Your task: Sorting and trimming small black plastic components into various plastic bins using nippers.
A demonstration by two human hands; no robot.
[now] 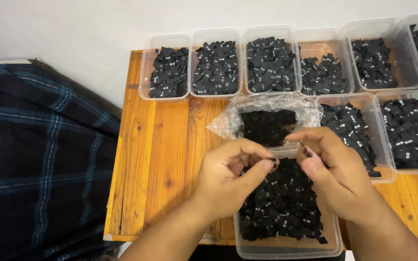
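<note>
Left hand (228,176) and right hand (332,166), just above near clear plastic tub (286,249), fingertips pinching small black fabric labels (273,163). Best: pinch light, lift one label only, hands over tub.

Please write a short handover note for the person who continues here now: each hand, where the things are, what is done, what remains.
Left hand: pinches a small black label between thumb and forefinger.
Right hand: pinches another small dark piece.
Both are over the near clear tub, full of mixed black labels.
Behind it: an open plastic bag of black material.
Done: eight tubs along the table hold labels.
Left: the near tub is still full.
</note>
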